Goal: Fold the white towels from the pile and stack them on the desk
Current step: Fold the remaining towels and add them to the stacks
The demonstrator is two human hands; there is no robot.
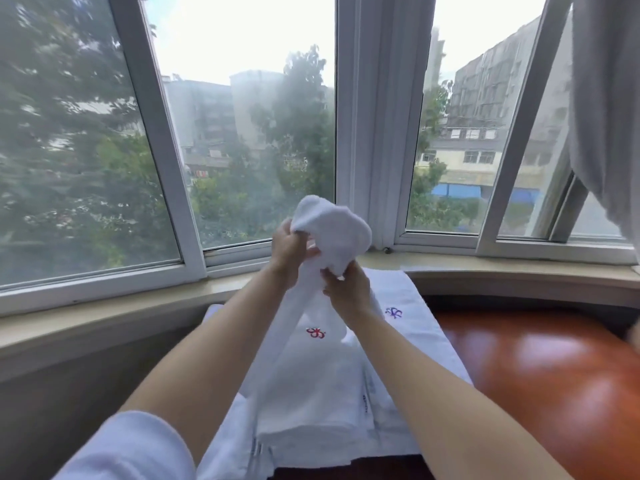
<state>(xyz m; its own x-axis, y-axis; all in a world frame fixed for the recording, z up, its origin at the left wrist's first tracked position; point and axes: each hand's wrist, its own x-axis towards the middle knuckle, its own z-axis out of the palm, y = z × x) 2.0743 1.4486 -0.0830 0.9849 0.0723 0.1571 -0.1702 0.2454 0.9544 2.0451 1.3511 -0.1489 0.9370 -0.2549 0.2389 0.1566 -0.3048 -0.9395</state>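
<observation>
White terry towel [329, 230], soft and bunched into a rounded lump at the top, hangs in a long strip above the desk, raised before the window. Left hand [289, 252] grips the bunched upper part with curled fingers; right hand [348, 289] pinches the cloth just below. Beneath lie flat white towels [322, 403], one embroidered with a red motif, another with purple, on the glossy reddish-brown wooden desk [554, 375].
</observation>
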